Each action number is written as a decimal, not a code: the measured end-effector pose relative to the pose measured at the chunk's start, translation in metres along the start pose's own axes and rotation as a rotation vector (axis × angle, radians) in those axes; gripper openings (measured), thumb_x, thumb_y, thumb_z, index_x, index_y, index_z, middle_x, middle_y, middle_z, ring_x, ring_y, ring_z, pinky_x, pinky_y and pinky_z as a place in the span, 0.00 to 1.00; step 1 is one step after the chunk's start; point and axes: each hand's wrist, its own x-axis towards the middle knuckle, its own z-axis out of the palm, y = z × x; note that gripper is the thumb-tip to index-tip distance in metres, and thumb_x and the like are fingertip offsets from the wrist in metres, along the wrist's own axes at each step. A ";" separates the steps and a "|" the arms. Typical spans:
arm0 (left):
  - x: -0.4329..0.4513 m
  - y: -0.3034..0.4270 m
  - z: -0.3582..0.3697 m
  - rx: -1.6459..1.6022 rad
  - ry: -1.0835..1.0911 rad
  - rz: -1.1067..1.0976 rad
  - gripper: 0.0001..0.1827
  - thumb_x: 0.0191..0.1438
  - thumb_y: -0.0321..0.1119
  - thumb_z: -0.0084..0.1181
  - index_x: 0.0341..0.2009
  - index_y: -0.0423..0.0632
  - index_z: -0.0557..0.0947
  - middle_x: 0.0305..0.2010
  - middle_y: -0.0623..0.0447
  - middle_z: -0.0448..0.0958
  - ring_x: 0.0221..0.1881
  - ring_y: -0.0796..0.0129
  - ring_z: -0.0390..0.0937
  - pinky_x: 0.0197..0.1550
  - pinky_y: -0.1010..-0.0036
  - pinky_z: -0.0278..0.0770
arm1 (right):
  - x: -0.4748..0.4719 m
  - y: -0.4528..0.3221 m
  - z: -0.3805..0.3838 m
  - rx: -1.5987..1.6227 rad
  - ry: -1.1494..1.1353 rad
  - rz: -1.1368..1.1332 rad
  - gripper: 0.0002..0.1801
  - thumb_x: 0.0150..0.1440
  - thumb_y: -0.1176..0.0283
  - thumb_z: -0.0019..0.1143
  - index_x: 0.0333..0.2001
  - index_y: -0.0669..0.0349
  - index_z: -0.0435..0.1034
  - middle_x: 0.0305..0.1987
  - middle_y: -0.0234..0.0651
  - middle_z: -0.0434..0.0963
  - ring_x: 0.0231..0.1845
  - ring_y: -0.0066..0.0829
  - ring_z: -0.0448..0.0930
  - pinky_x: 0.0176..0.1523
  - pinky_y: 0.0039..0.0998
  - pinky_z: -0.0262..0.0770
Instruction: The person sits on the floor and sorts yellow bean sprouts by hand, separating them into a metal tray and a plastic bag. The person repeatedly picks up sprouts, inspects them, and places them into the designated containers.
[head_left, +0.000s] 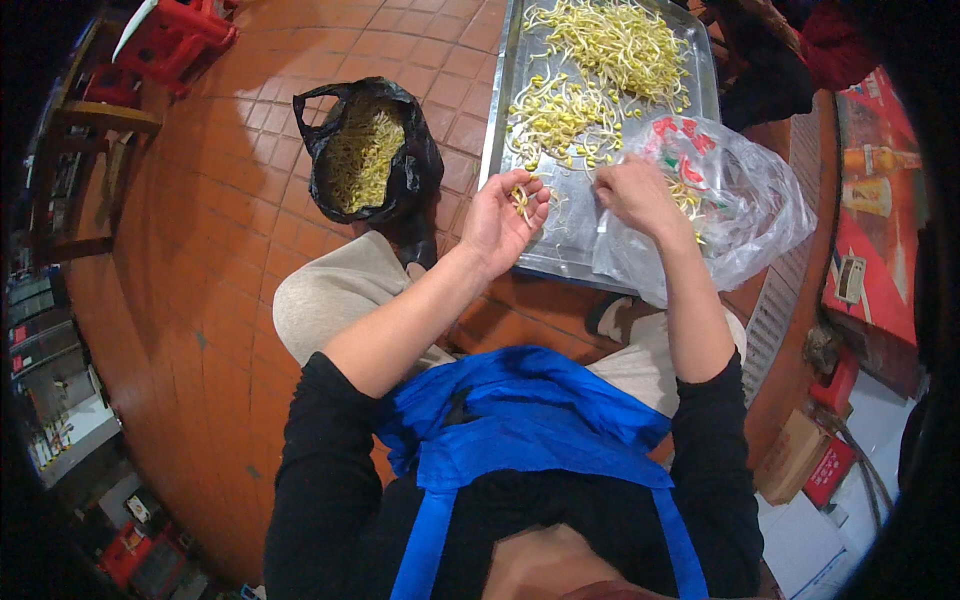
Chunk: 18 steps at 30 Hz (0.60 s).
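Observation:
My left hand (504, 217) is palm up at the near left edge of a metal tray (566, 244), its curled fingers around a few soybean sprouts (520, 201). My right hand (636, 192) hangs over the tray with bent fingers, beside a clear plastic bag (757, 225); whether anything is pinched in it is hidden. The bag bears red and green print and has some sprouts inside. Farther up the tray lie a smaller loose heap of sprouts (559, 116) and a larger pile (619, 45). Thin root bits (556, 214) are scattered between my hands.
On the tiled floor (225, 300), left of the tray, stands a black plastic bag (424, 161) filled with sprouts or trimmings. A red plastic stool (176, 45) is at upper left. Another person's dark sleeve (772, 82) shows at upper right. A floor drain grate (776, 300) runs along the right.

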 end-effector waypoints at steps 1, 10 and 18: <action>0.000 0.001 -0.001 0.004 -0.030 0.002 0.08 0.61 0.35 0.47 0.40 0.45 0.75 0.37 0.50 0.74 0.41 0.62 0.76 0.44 0.69 0.81 | 0.000 0.004 -0.001 0.008 -0.021 0.049 0.08 0.52 0.68 0.54 0.30 0.59 0.77 0.31 0.46 0.80 0.38 0.48 0.80 0.45 0.47 0.74; -0.001 -0.001 0.002 -0.035 -0.228 -0.102 0.13 0.62 0.41 0.45 0.27 0.50 0.67 0.24 0.58 0.61 0.26 0.71 0.61 0.28 0.76 0.63 | 0.020 -0.004 0.016 0.173 0.240 0.153 0.08 0.52 0.67 0.56 0.34 0.59 0.73 0.27 0.45 0.80 0.34 0.50 0.80 0.40 0.49 0.73; 0.004 -0.005 -0.004 0.096 -0.101 -0.064 0.09 0.64 0.39 0.47 0.32 0.50 0.70 0.28 0.58 0.67 0.27 0.73 0.65 0.30 0.78 0.67 | 0.025 -0.014 0.027 0.163 0.185 0.164 0.09 0.50 0.67 0.59 0.28 0.62 0.73 0.27 0.45 0.80 0.31 0.47 0.81 0.36 0.45 0.74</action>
